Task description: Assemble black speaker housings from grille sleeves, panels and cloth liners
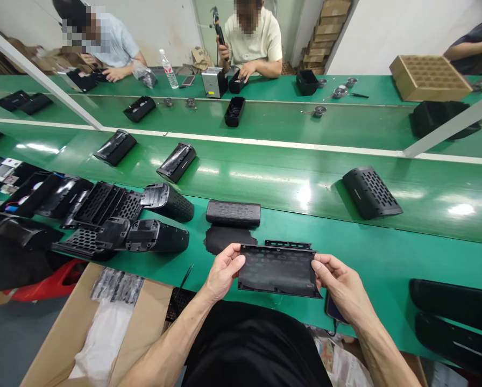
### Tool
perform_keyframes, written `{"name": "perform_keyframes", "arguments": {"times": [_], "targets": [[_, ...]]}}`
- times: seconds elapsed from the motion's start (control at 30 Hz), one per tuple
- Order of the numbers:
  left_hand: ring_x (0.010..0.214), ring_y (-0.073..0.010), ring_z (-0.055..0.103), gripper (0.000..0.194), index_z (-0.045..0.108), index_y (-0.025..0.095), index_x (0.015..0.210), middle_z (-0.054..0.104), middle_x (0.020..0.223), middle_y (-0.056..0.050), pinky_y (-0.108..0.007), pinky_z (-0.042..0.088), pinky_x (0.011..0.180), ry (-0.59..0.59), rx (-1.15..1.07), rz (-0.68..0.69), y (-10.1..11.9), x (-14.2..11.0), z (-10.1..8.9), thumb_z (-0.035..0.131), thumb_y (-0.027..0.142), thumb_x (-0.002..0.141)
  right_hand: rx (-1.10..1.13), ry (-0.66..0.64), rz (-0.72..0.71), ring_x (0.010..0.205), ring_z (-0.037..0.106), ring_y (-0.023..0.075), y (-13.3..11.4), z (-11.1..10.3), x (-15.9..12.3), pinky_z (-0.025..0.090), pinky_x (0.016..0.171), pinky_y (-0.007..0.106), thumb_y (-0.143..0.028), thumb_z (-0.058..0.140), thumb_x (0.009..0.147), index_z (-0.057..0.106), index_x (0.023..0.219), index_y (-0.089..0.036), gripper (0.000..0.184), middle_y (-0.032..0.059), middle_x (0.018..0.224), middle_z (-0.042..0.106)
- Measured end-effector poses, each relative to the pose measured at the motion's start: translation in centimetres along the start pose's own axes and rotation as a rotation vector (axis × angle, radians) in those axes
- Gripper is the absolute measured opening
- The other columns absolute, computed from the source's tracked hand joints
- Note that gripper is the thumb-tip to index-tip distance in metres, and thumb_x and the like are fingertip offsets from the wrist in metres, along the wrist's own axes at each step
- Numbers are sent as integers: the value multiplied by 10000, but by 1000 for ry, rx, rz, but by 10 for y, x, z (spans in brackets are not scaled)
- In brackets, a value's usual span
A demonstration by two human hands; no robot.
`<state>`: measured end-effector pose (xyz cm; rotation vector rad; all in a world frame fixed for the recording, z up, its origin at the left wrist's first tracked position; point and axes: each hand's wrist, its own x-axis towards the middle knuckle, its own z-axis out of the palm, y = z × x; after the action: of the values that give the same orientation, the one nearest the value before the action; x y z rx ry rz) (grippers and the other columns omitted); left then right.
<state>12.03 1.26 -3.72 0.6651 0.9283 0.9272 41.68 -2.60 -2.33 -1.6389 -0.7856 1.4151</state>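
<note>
Between my two hands is a black speaker grille panel (279, 271), its dark inner face toward me and faint slots showing through. My left hand (224, 273) pinches its left end, thumb on top. At the right end my right hand (340, 282) grips the edge the same way. Just beyond the panel lies a narrow black slotted strip (288, 244). Farther left, a flat piece of black mesh cloth (228, 239) rests on the green bench, in front of a black perforated housing (233, 213).
Black speaker housings (158, 235) and several grilles (107, 204) crowd the bench at left. More housings ride the green belt (265, 180), one (372, 192) at right. Long black parts (454, 333) lie near right. An open carton (144, 312) stands below left. Co-workers sit across.
</note>
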Motion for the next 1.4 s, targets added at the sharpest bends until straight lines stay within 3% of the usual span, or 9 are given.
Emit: {"name": "perform_keyframes", "arguments": {"times": [0.17,0.33,0.7,0.8,0.87,0.97,1.23,1.4], "targets": [[1073,-235,689,445,685,196,1237,751,1157,-98,-352,513,999,-70,13,53,3,0,0,834,358,850,-4,24,-24,580,566,135,-2,0,-1,475,581,280,-584,838,827,697,1058,-198,471,-13,730,641],[1112,-244,684,454,667,202,1268,737,1195,-107,-377,504,1030,-86,41,67,0,1,-5,828,321,860,-30,8,-69,635,571,137,-3,0,0,477,554,267,-553,884,784,684,1051,-211,477,12,871,652],[1147,-260,677,507,670,199,1281,735,1222,-119,-380,514,1039,-75,1,53,1,0,-6,854,327,827,-23,5,-61,584,567,129,-4,2,1,484,568,274,-556,843,835,689,1075,-211,448,3,809,661],[1037,-232,699,529,661,192,1296,734,1184,-120,-340,570,921,-80,-33,25,3,0,-5,853,331,823,47,11,-18,593,566,137,-2,5,1,490,572,273,-564,845,830,697,1094,-215,463,-6,767,653],[864,-186,698,533,646,201,1308,727,1168,-115,-279,591,723,-78,-39,-15,4,0,-5,841,347,834,88,22,2,594,556,138,0,6,2,489,569,269,-564,852,820,709,1102,-219,467,-8,753,653],[666,-123,639,551,627,224,1328,711,1186,-110,-201,507,478,-78,-43,-65,7,-1,-5,832,375,839,136,23,22,604,543,131,3,8,4,477,556,251,-534,867,814,731,1108,-228,446,-2,770,669],[595,-110,632,478,645,200,1277,702,1112,-91,-215,538,409,-78,-115,-74,18,-3,-10,787,431,883,332,-88,145,642,612,166,-11,23,7,536,606,285,-494,853,845,756,1092,-250,361,16,768,700],[575,-106,624,450,647,180,1246,688,1051,-65,-225,552,392,-28,-103,-62,21,0,-19,783,421,891,248,-104,134,648,605,173,-12,33,17,523,610,294,-509,847,846,742,1128,-256,393,9,785,696]]}}
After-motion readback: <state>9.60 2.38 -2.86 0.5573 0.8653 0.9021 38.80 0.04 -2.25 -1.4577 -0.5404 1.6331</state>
